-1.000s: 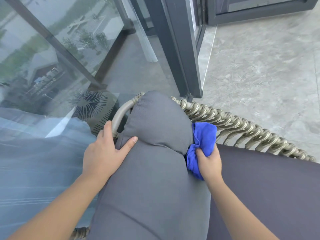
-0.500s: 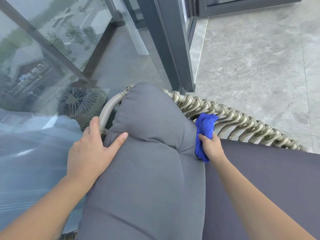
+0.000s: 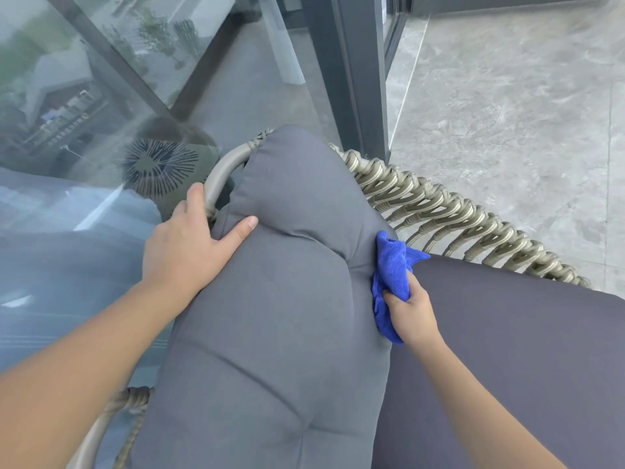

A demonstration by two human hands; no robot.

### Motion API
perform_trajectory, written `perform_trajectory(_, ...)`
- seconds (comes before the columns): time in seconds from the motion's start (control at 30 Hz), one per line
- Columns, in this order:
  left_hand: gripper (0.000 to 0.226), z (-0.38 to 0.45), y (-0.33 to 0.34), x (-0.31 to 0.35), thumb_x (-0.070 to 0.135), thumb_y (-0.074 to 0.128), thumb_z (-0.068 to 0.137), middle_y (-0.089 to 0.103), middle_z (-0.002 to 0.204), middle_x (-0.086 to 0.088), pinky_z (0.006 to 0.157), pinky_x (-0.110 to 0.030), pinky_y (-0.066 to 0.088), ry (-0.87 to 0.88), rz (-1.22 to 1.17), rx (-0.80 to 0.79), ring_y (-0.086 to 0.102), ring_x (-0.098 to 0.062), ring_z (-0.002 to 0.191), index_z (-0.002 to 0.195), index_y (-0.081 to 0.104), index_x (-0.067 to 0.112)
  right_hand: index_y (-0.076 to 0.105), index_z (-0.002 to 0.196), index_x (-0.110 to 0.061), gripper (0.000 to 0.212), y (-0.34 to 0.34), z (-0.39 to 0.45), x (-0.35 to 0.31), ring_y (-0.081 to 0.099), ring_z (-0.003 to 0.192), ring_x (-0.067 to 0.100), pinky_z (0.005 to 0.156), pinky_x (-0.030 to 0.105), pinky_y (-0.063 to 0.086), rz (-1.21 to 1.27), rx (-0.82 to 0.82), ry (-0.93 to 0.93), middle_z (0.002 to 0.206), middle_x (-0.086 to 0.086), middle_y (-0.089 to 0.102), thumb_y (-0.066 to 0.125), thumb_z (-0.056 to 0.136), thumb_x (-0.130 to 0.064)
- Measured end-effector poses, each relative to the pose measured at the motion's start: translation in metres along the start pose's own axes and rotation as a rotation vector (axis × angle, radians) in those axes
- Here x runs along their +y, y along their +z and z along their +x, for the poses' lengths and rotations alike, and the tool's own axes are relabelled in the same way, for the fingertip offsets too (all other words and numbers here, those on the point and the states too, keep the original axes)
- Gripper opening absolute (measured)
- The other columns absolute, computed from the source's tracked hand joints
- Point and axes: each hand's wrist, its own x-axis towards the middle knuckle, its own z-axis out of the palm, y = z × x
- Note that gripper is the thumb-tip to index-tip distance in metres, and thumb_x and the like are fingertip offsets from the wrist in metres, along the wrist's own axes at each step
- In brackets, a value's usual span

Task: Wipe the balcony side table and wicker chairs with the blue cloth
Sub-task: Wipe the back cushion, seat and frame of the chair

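A wicker chair [image 3: 449, 214] with a woven beige rim fills the lower view. Its grey back cushion [image 3: 280, 299] leans over the frame, and a darker seat cushion [image 3: 514, 350] lies to the right. My left hand [image 3: 189, 245] grips the cushion's top left edge, fingers behind it by the frame tube, thumb on the fabric. My right hand [image 3: 412, 313] is closed on the bunched blue cloth [image 3: 392, 269], pressed into the crease between back cushion and seat cushion, just below the woven rim. The side table is not in view.
A glass balustrade [image 3: 101, 96] with dark metal bars stands close on the left, behind the chair. A dark door frame post [image 3: 358, 72] rises right behind the chair back. Grey stone floor tiles [image 3: 524, 113] spread out to the right.
My right hand has drawn the blue cloth down from the woven rim into the gap beside the back cushion. My left hand keeps the same hold on the cushion.
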Motion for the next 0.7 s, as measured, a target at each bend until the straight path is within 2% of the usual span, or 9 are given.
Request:
perform_trajectory(0.1, 0.080, 0.002, -0.001, -0.003, 0.087, 0.046, 0.080, 0.063, 0.109, -0.013, 0.069, -0.045, 0.044, 0.005, -0.009, 0.014, 0.063, -0.045, 0.095, 0.121, 0.037, 0.018, 0.061, 0.103, -0.009, 0.032, 0.005, -0.016, 0.000, 0.057, 0.054, 0.004, 0.054, 0.011, 0.047, 0.012, -0.024, 0.015, 0.077, 0.004, 0.060, 0.041, 0.091, 0.013)
perform_trajectory(0.17, 0.081, 0.003, 0.001, -0.004, 0.089, 0.044, 0.080, 0.062, 0.106, -0.013, 0.071, -0.049, 0.048, 0.017, -0.013, 0.028, 0.063, -0.045, 0.092, 0.117, 0.036, 0.017, 0.060, 0.097, -0.016, 0.035, 0.006, -0.029, 0.006, 0.059, 0.057, 0.011, 0.055, 0.018, 0.050, 0.008, -0.054, 0.028, 0.077, 0.008, 0.059, 0.041, 0.089, 0.012)
perform_trajectory(0.23, 0.083, 0.001, 0.002, -0.005, 0.090, 0.043, 0.079, 0.063, 0.107, -0.015, 0.074, -0.051, 0.051, 0.026, -0.003, 0.035, 0.063, -0.045, 0.092, 0.118, 0.036, 0.017, 0.062, 0.099, -0.022, 0.041, 0.007, -0.047, 0.016, 0.060, 0.061, 0.017, 0.057, 0.024, 0.052, 0.016, -0.101, 0.060, 0.078, 0.009, 0.060, 0.040, 0.089, 0.011)
perform_trajectory(0.3, 0.083, 0.000, 0.004, -0.004, 0.089, 0.043, 0.081, 0.063, 0.111, -0.016, 0.074, -0.050, 0.050, 0.027, 0.000, 0.036, 0.063, -0.045, 0.095, 0.121, 0.038, 0.017, 0.065, 0.112, -0.027, 0.052, 0.007, -0.068, 0.025, 0.063, 0.070, 0.017, 0.061, 0.023, 0.054, 0.008, -0.137, 0.047, 0.089, 0.003, 0.065, 0.041, 0.089, 0.012)
perform_trajectory(0.37, 0.083, -0.003, 0.005, -0.004, 0.089, 0.043, 0.080, 0.064, 0.111, -0.015, 0.072, -0.049, 0.049, 0.027, 0.002, 0.037, 0.064, -0.045, 0.094, 0.121, 0.038, 0.016, 0.068, 0.116, -0.028, 0.054, 0.005, -0.087, 0.027, 0.066, 0.081, 0.008, 0.068, 0.016, 0.052, -0.040, -0.143, 0.001, 0.097, -0.008, 0.070, 0.044, 0.091, 0.013)
perform_trajectory(0.43, 0.084, -0.007, 0.006, -0.004, 0.090, 0.041, 0.079, 0.063, 0.110, -0.014, 0.072, -0.048, 0.049, 0.020, -0.001, 0.022, 0.064, -0.044, 0.093, 0.120, 0.038, 0.017, 0.070, 0.106, -0.021, 0.040, 0.000, -0.093, 0.020, 0.067, 0.079, 0.007, 0.067, 0.014, 0.051, -0.020, -0.088, 0.025, 0.089, -0.012, 0.074, 0.047, 0.094, 0.009)
perform_trajectory(0.53, 0.087, -0.008, 0.005, -0.002, 0.089, 0.042, 0.080, 0.063, 0.114, -0.014, 0.072, -0.046, 0.047, 0.011, -0.008, 0.015, 0.065, -0.044, 0.095, 0.129, 0.037, 0.018, 0.063, 0.091, -0.010, 0.017, -0.009, -0.072, -0.007, 0.061, 0.074, 0.015, 0.067, 0.025, 0.051, 0.067, 0.102, 0.036, 0.075, -0.007, 0.069, 0.051, 0.098, 0.001)
perform_trajectory(0.6, 0.091, -0.007, 0.004, -0.002, 0.088, 0.043, 0.080, 0.063, 0.115, -0.014, 0.070, -0.044, 0.045, 0.010, 0.001, 0.015, 0.065, -0.043, 0.096, 0.136, 0.036, 0.017, 0.062, 0.090, -0.013, 0.015, -0.009, -0.052, -0.042, 0.059, 0.075, 0.014, 0.070, 0.027, 0.048, 0.114, 0.171, -0.043, 0.079, -0.006, 0.066, 0.054, 0.099, -0.003)
perform_trajectory(0.7, 0.095, -0.007, 0.004, -0.001, 0.090, 0.040, 0.077, 0.063, 0.112, -0.012, 0.069, -0.043, 0.044, 0.011, 0.014, 0.019, 0.066, -0.043, 0.095, 0.139, 0.035, 0.017, 0.062, 0.092, -0.015, 0.015, 0.001, -0.026, -0.099, 0.059, 0.074, 0.008, 0.070, 0.020, 0.048, 0.156, 0.159, -0.203, 0.081, -0.008, 0.064, 0.055, 0.098, -0.003)
